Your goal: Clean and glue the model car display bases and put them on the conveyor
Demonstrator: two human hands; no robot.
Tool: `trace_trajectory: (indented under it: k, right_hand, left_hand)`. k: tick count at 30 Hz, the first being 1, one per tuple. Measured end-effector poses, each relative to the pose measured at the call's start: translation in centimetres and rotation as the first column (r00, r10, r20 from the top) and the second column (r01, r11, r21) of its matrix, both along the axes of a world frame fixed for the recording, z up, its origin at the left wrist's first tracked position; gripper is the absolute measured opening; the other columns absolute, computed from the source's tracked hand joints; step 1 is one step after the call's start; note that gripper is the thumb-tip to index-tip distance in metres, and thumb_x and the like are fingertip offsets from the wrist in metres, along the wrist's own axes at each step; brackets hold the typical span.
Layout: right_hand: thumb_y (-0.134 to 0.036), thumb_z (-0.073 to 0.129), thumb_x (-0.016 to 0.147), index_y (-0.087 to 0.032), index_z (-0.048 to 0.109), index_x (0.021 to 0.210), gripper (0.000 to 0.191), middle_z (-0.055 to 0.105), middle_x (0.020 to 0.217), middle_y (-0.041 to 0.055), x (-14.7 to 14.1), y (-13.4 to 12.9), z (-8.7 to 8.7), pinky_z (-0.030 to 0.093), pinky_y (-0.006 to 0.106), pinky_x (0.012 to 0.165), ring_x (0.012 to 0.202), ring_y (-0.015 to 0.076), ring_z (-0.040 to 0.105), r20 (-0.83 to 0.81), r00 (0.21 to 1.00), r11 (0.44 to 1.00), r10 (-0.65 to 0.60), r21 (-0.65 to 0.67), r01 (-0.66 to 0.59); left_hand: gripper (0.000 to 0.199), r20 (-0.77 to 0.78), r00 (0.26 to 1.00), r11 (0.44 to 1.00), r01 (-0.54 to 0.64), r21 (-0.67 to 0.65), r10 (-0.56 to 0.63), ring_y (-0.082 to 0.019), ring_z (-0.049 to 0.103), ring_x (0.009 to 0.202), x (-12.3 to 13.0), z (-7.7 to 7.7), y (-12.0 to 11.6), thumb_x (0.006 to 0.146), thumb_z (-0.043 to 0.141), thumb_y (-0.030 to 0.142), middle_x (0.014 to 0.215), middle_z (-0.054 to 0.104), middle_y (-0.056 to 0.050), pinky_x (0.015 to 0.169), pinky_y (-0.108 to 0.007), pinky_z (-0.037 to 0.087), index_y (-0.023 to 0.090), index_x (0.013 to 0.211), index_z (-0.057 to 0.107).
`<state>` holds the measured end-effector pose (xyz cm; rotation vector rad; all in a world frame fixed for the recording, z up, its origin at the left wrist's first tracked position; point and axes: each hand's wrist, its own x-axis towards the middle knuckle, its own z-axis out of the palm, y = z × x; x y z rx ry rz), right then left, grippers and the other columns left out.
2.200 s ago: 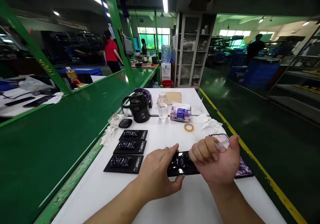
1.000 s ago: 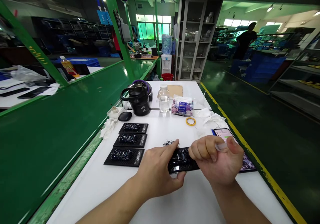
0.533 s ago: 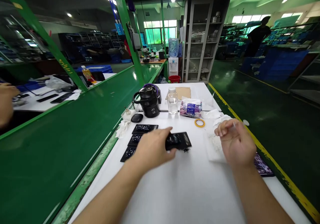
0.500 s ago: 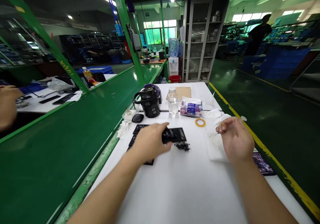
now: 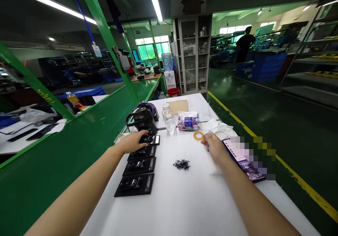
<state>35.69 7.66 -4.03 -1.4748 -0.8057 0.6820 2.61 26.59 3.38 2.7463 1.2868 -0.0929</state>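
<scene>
My left hand (image 5: 133, 141) is closed on the left part of a black panel (image 5: 152, 140) at the far end of a row of similar panels. Nearer to me in that row lie a second panel (image 5: 142, 153), a third panel (image 5: 139, 165) and the nearest panel (image 5: 135, 184), each with a glossy raised part. To the right of the row is a loose pile of small black pieces (image 5: 181, 164). My right hand (image 5: 213, 145) is closed beside a yellow tape roll (image 5: 198, 135); a thin dark tip shows below its fingers.
A black jug (image 5: 144, 120), a clear bottle (image 5: 168, 117) and a tissue pack (image 5: 188, 121) stand behind the panels. Crumpled white tissues (image 5: 224, 129) and a lit tablet (image 5: 245, 160) are on the right. A person (image 5: 245, 45) stands far back.
My left hand has carried the black panel from beside the pile to the far end of the row. My right hand has moved left, near the tape roll. The camera view has shifted.
</scene>
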Motion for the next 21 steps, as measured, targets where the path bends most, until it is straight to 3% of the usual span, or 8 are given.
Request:
trace_trajectory:
  k: [3,5,9,12,14,16,18,21]
  right_hand:
    - [-0.05,0.051,0.085,-0.021,0.062,0.085,0.031,0.068,0.082,0.0049,-0.4,-0.2,0.5,0.045,0.04,0.083,0.083,0.0245,0.061,0.076,0.997,1.0,-0.011,-0.028,0.013]
    - [-0.048,0.055,0.083,-0.02,0.062,0.1,0.033,0.068,0.101,0.0091,-1.0,-0.8,1.3,0.043,0.043,0.092,0.098,0.0278,0.061,0.13,0.989,0.998,-0.063,-0.004,0.065]
    - [-0.045,0.065,0.079,-0.02,0.049,0.13,0.06,0.05,0.137,0.0152,-1.4,-3.4,4.5,0.032,0.046,0.11,0.13,0.0311,0.043,0.218,0.942,0.963,-0.254,0.148,0.226]
    - [-0.043,0.061,0.084,-0.022,0.053,0.126,0.048,0.055,0.132,0.0132,0.4,-6.6,7.0,0.037,0.047,0.107,0.125,0.03,0.048,0.242,0.902,0.908,-0.356,0.319,0.273]
    - [-0.039,0.062,0.083,-0.023,0.06,0.116,0.036,0.061,0.124,0.0104,2.9,-8.9,7.6,0.039,0.045,0.105,0.119,0.0289,0.054,0.291,0.886,0.913,-0.359,0.305,0.27]
    - [-0.034,0.064,0.078,-0.025,0.065,0.104,0.028,0.066,0.115,0.0077,5.9,-10.8,6.8,0.038,0.044,0.106,0.115,0.0283,0.056,0.309,0.895,0.946,-0.321,0.156,0.285]
    - [-0.032,0.066,0.071,-0.023,0.067,0.095,0.026,0.068,0.105,0.0092,8.8,-11.9,5.0,0.042,0.047,0.101,0.108,0.0301,0.06,0.273,0.904,0.943,-0.329,0.043,0.33]
    - [-0.034,0.06,0.071,-0.021,0.064,0.092,0.025,0.069,0.089,0.0111,11.9,-12.5,1.9,0.053,0.047,0.08,0.089,0.0303,0.067,0.188,0.918,0.925,-0.348,-0.09,0.369]
  left_hand:
    - [0.07,0.001,1.0,0.999,0.01,-0.037,-0.01,-0.031,0.06,0.121,0.3,-0.3,0.5,0.077,0.059,0.048,0.136,0.062,-0.011,0.103,-0.039,0.045,0.018,0.139,0.047]
    - [0.066,0.012,1.0,0.999,0.013,-0.045,-0.012,-0.031,0.061,0.12,0.7,0.0,0.5,0.078,0.057,0.046,0.135,0.063,-0.01,0.101,-0.04,0.046,0.019,0.137,0.049]
    - [0.054,0.062,0.998,0.999,0.033,-0.025,-0.032,-0.031,0.061,0.121,1.3,0.9,-0.3,0.082,0.05,0.04,0.135,0.063,-0.005,0.103,-0.042,0.044,0.021,0.133,0.053]
    - [0.052,0.1,0.994,0.999,0.037,-0.017,-0.035,-0.031,0.061,0.121,1.5,1.1,-0.7,0.08,0.052,0.037,0.135,0.063,-0.006,0.103,-0.043,0.045,0.022,0.129,0.055]
    - [0.052,0.127,0.992,1.0,0.027,-0.009,-0.026,-0.032,0.062,0.119,1.6,0.9,-0.7,0.077,0.053,0.036,0.134,0.064,-0.007,0.101,-0.045,0.046,0.022,0.127,0.056]
    - [0.052,0.164,0.986,1.0,0.02,0.004,-0.02,-0.032,0.063,0.119,1.7,0.3,-0.6,0.076,0.051,0.036,0.134,0.064,-0.007,0.101,-0.045,0.046,0.022,0.126,0.056]
    - [0.054,0.202,0.979,1.0,0.007,0.013,-0.01,-0.031,0.065,0.115,1.9,-0.5,-0.4,0.076,0.046,0.035,0.129,0.067,-0.007,0.1,-0.044,0.046,0.021,0.128,0.055]
    - [0.057,0.247,0.969,0.999,-0.032,0.019,0.027,-0.03,0.069,0.104,2.2,-1.5,-0.1,0.077,0.041,0.033,0.117,0.073,-0.008,0.096,-0.044,0.048,0.017,0.129,0.055]
